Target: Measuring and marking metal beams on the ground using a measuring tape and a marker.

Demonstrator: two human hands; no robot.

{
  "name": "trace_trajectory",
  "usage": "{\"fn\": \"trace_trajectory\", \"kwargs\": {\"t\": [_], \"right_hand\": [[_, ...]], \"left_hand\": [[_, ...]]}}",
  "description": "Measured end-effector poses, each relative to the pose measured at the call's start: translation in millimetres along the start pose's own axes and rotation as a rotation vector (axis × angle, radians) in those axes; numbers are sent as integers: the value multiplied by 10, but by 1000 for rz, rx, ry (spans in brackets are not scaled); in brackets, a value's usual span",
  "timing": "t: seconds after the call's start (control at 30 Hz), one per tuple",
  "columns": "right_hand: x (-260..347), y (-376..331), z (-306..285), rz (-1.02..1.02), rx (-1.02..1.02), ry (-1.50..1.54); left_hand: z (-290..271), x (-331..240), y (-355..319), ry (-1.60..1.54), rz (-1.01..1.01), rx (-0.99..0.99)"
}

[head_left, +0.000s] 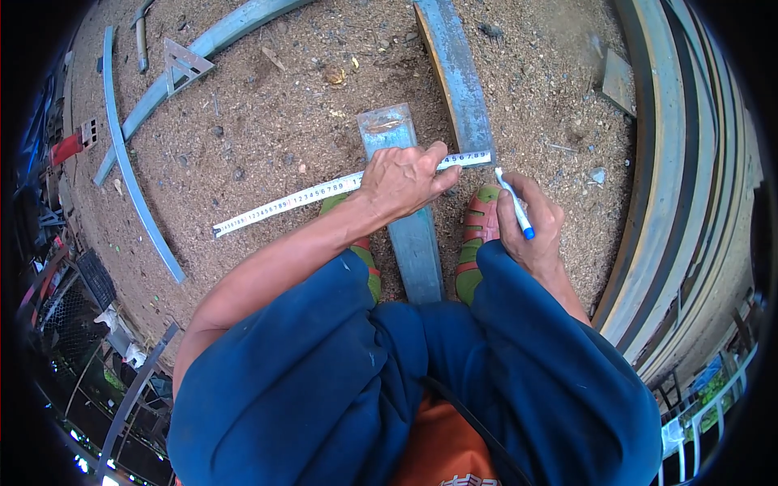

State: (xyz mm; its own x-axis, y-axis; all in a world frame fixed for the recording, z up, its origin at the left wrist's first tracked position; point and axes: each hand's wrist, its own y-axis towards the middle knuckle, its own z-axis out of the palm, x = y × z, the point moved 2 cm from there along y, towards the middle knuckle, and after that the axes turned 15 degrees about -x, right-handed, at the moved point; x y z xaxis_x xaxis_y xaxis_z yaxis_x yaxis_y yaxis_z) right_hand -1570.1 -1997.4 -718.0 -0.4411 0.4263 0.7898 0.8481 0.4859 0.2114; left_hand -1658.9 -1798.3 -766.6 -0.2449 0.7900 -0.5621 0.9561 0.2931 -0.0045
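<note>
One white measuring tape (pixel 271 204) was stretched out sideways, running right under the left hand (pixel 405 180), where it was kinda pinched between thumb and fingers. Its right end was laid over the end of a rusty steel beam (pixel 463 89), just left of the right hand (pixel 536 228), in which a blue-ended marker pen (pixel 519 214) was gripped, tip near the beam's corner.

The left hand (pixel 405 180) grips a white measuring tape (pixel 271 209), its right end across the near end of a steel beam (pixel 459 81); the right hand (pixel 539 231) holds a marker pen (pixel 514 202) (white, blue-ended).
</note>
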Motion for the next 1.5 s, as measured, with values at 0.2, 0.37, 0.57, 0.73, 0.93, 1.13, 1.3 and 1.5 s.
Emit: {"fn": "trace_trajectory", "kwargs": {"t": [0.2, 0.37, 0.57, 0.73, 0.93, 1.13, 1.3, 1.5], "right_hand": [[-11, -7, 4, -14, -6, -6], [4, -4, -5, 5, 10, -2], [3, 1, -19, -16, 6, -10], [-12, -28, -20, 4, 22, -11], [74, 19, -96, -12, 8, -7], [121, 102, -144, -26, 7, -8], [82, 250, -257, 29, -180, -17], [-52, 430, -364, 82, -216, 52]], "left_hand": [[-22, 4, 7, 4, 7, -11], [-10, 7, 3, 3, 6, -10], [2, 18, 20, 21, 7, 31], [-6, 33, 19, 40, 8, 48], [-1, 64, 54, 24, 43, 60], [-93, 104, 107, -37, 3, 10], [-360, 254, 316, -76, -168, -134], [-727, 512, 394, -78, -297, -200]]}}
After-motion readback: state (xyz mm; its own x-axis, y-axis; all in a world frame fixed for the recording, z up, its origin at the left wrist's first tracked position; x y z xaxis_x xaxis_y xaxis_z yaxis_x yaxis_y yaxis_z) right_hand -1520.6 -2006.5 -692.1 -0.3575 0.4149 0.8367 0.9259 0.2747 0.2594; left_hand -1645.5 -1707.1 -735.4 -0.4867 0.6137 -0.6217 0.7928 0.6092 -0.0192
